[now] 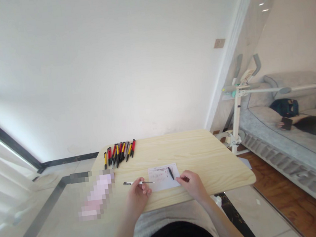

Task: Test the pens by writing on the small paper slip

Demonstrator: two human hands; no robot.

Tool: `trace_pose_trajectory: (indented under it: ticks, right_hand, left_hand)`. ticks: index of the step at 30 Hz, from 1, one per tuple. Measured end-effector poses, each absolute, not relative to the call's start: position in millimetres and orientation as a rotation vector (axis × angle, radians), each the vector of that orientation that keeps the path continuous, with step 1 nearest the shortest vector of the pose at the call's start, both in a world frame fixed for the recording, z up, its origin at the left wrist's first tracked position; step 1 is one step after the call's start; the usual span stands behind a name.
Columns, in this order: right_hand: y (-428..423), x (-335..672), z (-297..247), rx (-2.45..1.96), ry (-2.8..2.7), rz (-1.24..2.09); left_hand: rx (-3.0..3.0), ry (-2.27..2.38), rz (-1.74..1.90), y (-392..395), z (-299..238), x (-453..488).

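My left hand [138,196] is closed on a pen [128,183], its black-and-white end sticking out to the left. A thin dark rod with a pale tip, like a refill, points right from the fingers over the edge of a white sheet of paper [160,184]. Dark scribbles and faint reddish marks cover parts of the sheet. On its right half lies a short black pen part [171,173]. My right hand [193,185] is at the sheet's right edge, thumb and fingers pinched together. Whatever is between them is too small to make out.
Several red, yellow, black and grey pens [120,152] lie bunched at the back left of the wooden table [178,146]. A blurred pink object [99,195] is by its left edge. To the right stand exercise equipment [236,112] and a grey sofa [264,120] with a person on it.
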State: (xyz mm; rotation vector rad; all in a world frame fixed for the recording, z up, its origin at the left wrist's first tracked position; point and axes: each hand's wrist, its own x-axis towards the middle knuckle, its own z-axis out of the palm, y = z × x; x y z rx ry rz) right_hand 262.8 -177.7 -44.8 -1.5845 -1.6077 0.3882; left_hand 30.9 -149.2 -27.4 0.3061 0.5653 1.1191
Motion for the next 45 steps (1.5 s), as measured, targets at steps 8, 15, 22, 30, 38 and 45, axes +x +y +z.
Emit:
trace_pose_trajectory:
  ticks: [8,15,22,30,38,45]
  right_hand:
    - [-177.8,262.3,-43.5,-1.590,-1.589,0.389]
    - [-178.2,262.2,-42.1,-1.572,-1.581,0.390]
    - [-176.6,264.2,-45.7,-1.492,-1.461,0.476]
    - [-175.2,265.1,-52.8,-1.484,-1.401,0.546]
    - [-175.7,264.8,-50.1,-1.511,-1.429,0.521]
    - [-174.2,265.9,-53.6,-1.543,-1.449,0.484]
  left_hand:
    - [0.308,0.576,1.124,-148.9,-27.5,31.3]
    - [0.314,0.548,1.118,-148.9,-28.2,30.4]
    - [0.310,0.569,1.116,-148.2,-28.9,29.8]
    - [0.310,0.547,1.120,-147.9,-30.4,29.2]
    - [0.314,0.531,1.118,-148.6,-31.0,29.5]
    - [0.311,0.537,1.110,-147.3,-32.6,28.9]
